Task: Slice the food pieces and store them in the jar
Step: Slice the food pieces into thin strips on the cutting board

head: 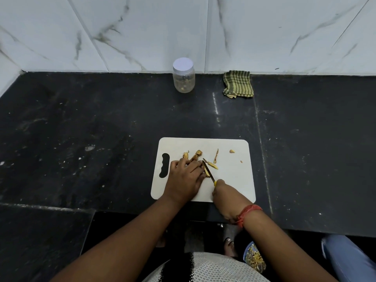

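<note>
A white cutting board (230,180) lies on the black counter in front of me. Several yellowish-brown food pieces (196,155) are scattered on its far half, with thin strips (216,156) and small bits to the right. My left hand (186,177) presses down on a piece at the board's left middle, fingers curled over it. My right hand (225,195) grips a small knife (209,171) with a yellow handle; the blade rests against the piece beside my left fingertips. A clear jar (183,78) with a white lid on stands at the back by the wall, with a few pieces inside.
A folded green checked cloth (238,84) lies to the right of the jar against the marble wall. Below the counter's front edge, a small bowl (254,257) of scraps sits near my right forearm. Someone's blue-clad leg (350,259) shows at the lower right.
</note>
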The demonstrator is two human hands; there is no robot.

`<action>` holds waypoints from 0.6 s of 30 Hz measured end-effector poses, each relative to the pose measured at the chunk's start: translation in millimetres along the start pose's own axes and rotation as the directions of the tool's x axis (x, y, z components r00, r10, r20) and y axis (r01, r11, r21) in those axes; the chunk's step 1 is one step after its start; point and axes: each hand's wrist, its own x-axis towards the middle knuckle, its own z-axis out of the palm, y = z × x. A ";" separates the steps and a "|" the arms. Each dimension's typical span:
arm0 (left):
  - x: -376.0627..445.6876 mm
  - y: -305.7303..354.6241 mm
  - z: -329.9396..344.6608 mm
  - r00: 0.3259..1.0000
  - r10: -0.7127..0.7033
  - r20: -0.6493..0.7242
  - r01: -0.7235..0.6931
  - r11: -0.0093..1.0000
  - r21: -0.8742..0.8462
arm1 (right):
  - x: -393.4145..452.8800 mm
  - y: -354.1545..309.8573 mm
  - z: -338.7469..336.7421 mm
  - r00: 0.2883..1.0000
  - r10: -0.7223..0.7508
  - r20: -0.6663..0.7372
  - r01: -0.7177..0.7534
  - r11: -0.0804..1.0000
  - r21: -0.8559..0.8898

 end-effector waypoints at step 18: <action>-1.6 1.0 1.3 1.000 0.006 -0.016 -0.006 1.000 0.008 | -45.8 -8.5 -11.7 0.995 0.065 -0.080 -0.041 0.963 0.265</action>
